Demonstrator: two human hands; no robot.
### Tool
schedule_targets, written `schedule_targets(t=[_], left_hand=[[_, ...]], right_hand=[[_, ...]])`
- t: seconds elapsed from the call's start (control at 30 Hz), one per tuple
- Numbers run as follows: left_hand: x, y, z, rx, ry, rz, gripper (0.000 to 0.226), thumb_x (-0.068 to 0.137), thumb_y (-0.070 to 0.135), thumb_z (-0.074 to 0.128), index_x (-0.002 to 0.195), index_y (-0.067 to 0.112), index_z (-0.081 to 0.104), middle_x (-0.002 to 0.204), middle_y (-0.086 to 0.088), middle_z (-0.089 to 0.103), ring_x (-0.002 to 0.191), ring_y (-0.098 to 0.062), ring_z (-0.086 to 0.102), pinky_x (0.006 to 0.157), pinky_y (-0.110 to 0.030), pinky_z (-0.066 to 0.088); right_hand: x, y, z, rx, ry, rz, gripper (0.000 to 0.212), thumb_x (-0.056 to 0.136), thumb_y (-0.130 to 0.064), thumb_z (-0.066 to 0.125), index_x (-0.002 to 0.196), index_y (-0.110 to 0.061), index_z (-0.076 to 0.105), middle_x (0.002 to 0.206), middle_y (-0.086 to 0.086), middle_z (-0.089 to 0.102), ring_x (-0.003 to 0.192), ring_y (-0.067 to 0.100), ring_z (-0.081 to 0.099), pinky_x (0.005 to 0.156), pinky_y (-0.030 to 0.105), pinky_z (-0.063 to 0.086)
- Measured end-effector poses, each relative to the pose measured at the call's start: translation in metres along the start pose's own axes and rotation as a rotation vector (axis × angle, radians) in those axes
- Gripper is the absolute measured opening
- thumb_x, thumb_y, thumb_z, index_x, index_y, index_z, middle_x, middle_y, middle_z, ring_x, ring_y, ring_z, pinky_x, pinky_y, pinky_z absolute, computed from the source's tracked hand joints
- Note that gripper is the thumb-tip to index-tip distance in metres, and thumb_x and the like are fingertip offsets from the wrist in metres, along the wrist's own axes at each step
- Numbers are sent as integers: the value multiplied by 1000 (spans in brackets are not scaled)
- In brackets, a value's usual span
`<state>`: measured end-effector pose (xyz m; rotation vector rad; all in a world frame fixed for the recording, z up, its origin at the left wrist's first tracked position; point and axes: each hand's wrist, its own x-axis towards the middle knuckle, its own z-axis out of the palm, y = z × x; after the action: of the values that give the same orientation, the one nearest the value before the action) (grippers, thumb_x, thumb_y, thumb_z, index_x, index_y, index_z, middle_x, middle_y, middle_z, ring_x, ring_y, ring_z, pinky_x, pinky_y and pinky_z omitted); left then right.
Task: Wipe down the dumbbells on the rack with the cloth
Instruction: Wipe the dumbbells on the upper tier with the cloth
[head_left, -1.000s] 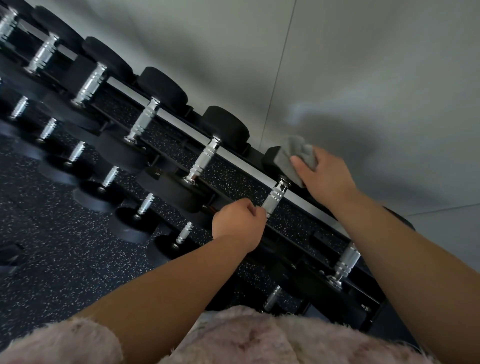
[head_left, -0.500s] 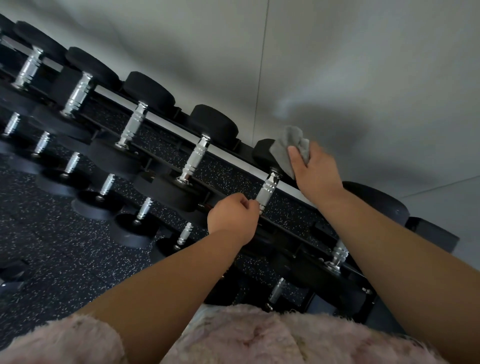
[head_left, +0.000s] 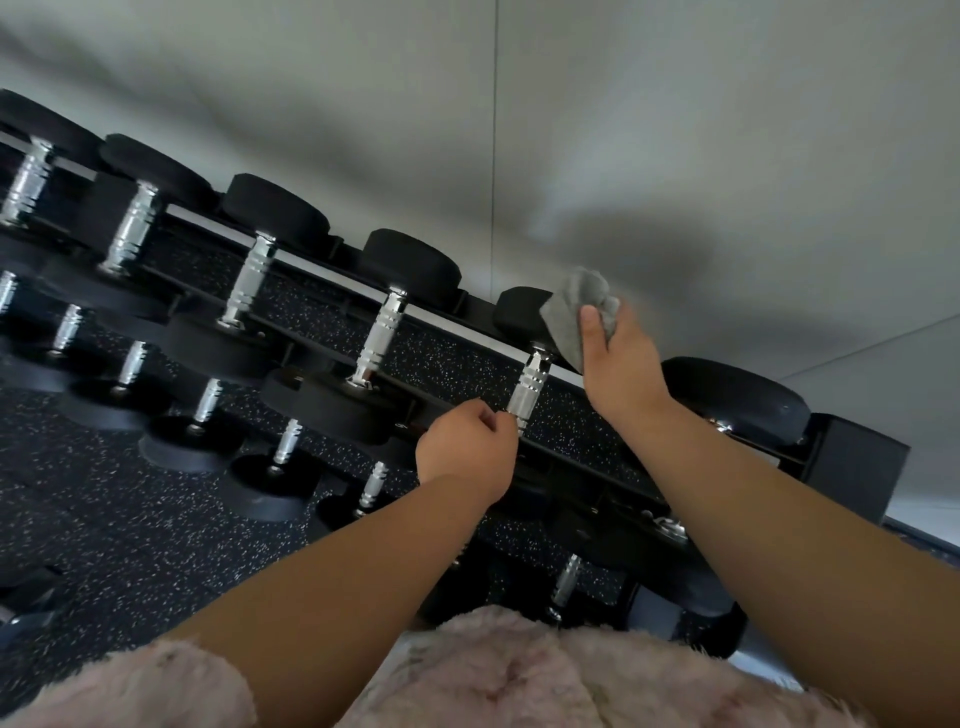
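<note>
We are holding the grey cloth bunched in our right grip, the thumb pinning it against the far black head of a dumbbell that is lying in the top row of the rack, close to the wall. The cloth is looking soft and limp, so we are expecting it to fold round whatever it meets. Bunching it in the palm and pressing with the thumb is suiting it well. We are judging the dumbbell heavy and rigid, with rubbery heads and a bright ribbed handle that is probably slick between the ridges. We are thinking any steadying or turning is best done at that handle, not at the broad heads. Our left grip is curling at the handle's near end, touching it, but we cannot tell whether it is truly pinching the metal.
</note>
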<state>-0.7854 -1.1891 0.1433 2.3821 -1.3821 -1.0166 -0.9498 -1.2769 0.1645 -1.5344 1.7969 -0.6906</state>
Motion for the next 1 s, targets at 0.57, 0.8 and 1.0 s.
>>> schedule_targets(t=[0.57,0.8,1.0], left_hand=[[2,-1,3,0,-4,-6,28,95,42,50,76,25,62,65,5,66,61,-18,62,56,-28,43],[0,0,2,2,0,-10,27,96,41,52,77,24,62,67,4,67,62,-19,64,54,-27,43],[1,1,3,1,5,-12,27,96,41,52,77,25,62,67,5,67,62,-18,64,54,-27,43]], right_hand=[[-6,-1,1,292,37,268,26,105,-54,47,118,-32,52,89,-17,60,73,-5,58,64,11,44],[9,0,-3,323,50,538,38,110,-51,32,117,-22,55,91,-2,64,82,10,62,78,30,47],[-7,-7,2,210,67,290,25,108,-48,42,108,-26,53,88,-13,60,78,1,57,69,24,42]])
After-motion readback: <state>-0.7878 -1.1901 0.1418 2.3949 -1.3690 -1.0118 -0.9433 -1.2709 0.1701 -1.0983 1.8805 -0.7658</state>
